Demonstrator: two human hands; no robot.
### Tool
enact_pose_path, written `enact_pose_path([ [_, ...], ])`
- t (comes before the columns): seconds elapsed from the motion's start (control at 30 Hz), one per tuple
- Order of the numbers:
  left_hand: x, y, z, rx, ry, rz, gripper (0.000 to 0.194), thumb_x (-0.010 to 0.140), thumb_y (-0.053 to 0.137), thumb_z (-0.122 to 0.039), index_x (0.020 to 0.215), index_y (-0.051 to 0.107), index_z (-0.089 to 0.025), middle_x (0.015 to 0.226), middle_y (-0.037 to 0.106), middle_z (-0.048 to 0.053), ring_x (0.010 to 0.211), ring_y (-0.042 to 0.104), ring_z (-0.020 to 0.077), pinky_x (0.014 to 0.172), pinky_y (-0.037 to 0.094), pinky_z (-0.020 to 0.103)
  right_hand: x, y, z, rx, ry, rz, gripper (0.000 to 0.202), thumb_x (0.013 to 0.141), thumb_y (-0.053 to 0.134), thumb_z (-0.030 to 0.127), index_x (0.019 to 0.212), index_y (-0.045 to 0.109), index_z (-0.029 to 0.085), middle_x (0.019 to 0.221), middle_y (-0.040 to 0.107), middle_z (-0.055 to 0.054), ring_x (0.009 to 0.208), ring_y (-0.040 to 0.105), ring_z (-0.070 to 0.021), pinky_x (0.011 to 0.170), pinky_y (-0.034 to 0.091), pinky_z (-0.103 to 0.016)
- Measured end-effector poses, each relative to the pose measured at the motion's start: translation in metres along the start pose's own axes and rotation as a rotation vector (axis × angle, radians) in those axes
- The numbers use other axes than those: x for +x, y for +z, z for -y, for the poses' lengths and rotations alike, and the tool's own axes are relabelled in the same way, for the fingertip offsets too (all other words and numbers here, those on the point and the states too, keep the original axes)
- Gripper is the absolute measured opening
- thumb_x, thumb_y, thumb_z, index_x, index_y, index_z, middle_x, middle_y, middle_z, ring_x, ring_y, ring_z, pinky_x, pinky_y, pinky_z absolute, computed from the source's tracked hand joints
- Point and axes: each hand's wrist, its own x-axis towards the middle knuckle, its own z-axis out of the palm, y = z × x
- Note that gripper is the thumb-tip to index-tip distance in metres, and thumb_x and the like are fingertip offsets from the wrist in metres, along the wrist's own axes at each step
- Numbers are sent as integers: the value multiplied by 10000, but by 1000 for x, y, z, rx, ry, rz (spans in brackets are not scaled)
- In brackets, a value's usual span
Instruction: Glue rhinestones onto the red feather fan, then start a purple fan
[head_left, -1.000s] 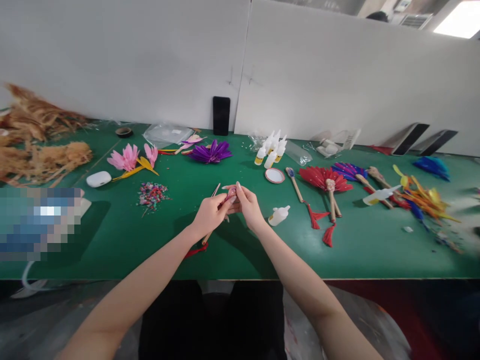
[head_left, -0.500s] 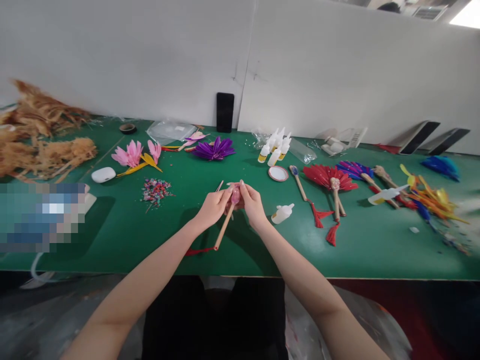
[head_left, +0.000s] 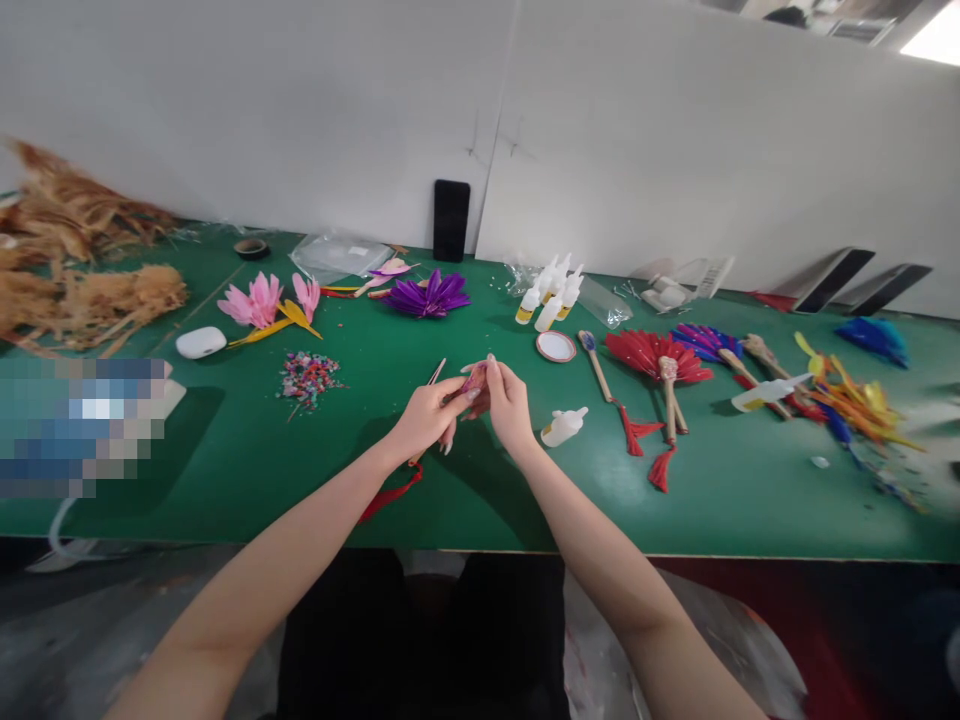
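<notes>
Between my two hands, above the green table, is a wooden-handled stick with a pinkish-purple head (head_left: 475, 380); fingers cover most of it. A red tassel (head_left: 394, 494) hangs from its lower end and lies towards the table edge. My left hand (head_left: 433, 412) is closed round the stick, with thumb and fingers near the head. My right hand (head_left: 510, 405) pinches at the other side of the head. The tips of slim tweezers (head_left: 437, 371) show just beyond my left hand; what holds them is hidden. A white glue bottle (head_left: 565, 427) stands right of my right hand.
Mixed coloured chips (head_left: 309, 378) lie left of my hands, near pink petals (head_left: 255, 302). A purple feather flower (head_left: 429, 295), several glue bottles (head_left: 551, 290) and a round lid (head_left: 556, 346) lie beyond. Red feather fan (head_left: 656, 352) sits right; brown fibre (head_left: 90, 300) lies left.
The stick has tilted, its lower end swinging left and up, so my left hand now covers much of the handle. The red tassel has shifted with it. The view has turned slightly.
</notes>
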Motion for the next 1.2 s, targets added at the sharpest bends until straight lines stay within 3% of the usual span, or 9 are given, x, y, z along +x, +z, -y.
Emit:
enact_pose_path([
  [0.3, 0, 8, 2, 142, 25, -172, 292, 907, 460, -368, 886, 664, -160, 349, 418, -65, 301, 389, 92, 372, 297, 233, 1, 1, -5, 16, 31, 25, 483, 802, 490, 671, 837, 609, 204, 590, 604, -5, 382, 568, -134, 342, 466, -263],
  [0.67, -1, 4, -1, 103, -16, -160, 333, 895, 483, -422, 798, 660, -157, 338, 429, -67, 272, 380, 83, 349, 270, 224, 0, 3, -6, 43, 83, 60, 509, 776, 507, 685, 869, 611, 196, 660, 655, -24, 455, 616, -157, 388, 509, -283],
  [0.77, -2, 0, -1, 53, -23, -115, 346, 886, 494, -454, 882, 666, -153, 323, 421, -75, 249, 392, 92, 319, 273, 211, 2, 5, -3, 42, 99, 75, 502, 822, 469, 643, 993, 613, 194, 745, 680, -37, 500, 637, -152, 437, 534, -283],
  [0.83, -1, -6, -2, 19, -25, -111, 358, 884, 497, -462, 960, 659, -152, 320, 416, -82, 245, 395, 92, 308, 275, 200, -3, 4, 6, 16, 86, 76, 513, 851, 455, 601, 1194, 536, 228, 820, 691, -35, 569, 661, -155, 481, 555, -282],
  [0.93, 0, -16, -6, -103, -21, -223, 349, 877, 512, -463, 963, 639, -149, 489, 581, -38, 265, 378, 50, 302, 268, 187, -32, -5, 24, -134, -22, 65, 575, 875, 503, 503, 1376, 341, 274, 834, 693, -22, 670, 680, -159, 545, 573, -280],
  [1.03, 2, -24, -9, -310, -32, -343, 299, 845, 573, -444, 834, 609, -148, 737, 682, 22, 271, 338, 2, 287, 239, 187, -75, -31, 33, -339, -309, -120, 358, 905, 513, 384, 1228, 487, 233, 734, 666, 0, 573, 646, -126, 546, 548, -261],
  [1.1, 3, -27, -9, -373, -44, -336, 266, 810, 632, -410, 767, 595, -150, 682, 661, 10, 264, 338, 3, 281, 236, 191, -96, -54, 28, -449, -589, -552, 225, 876, 569, 320, 1069, 560, 203, 745, 643, -2, 545, 610, -100, 541, 519, -241],
  [1.13, 3, -27, -8, -380, -47, -324, 249, 793, 656, -389, 749, 595, -152, 632, 639, -1, 264, 350, 10, 281, 247, 192, -102, -67, 23, -509, -610, -697, 281, 831, 634, 311, 1075, 558, 197, 792, 646, -15, 593, 618, -110, 560, 515, -246],
  [1.2, 4, -29, -7, -388, -42, -320, 221, 773, 680, -355, 731, 598, -154, 580, 613, -13, 271, 375, 23, 281, 267, 194, -104, -88, 8, -590, -461, -692, 610, 740, 721, 355, 1266, 457, 196, 1020, 650, -88, 893, 647, -199, 696, 545, -326],
])
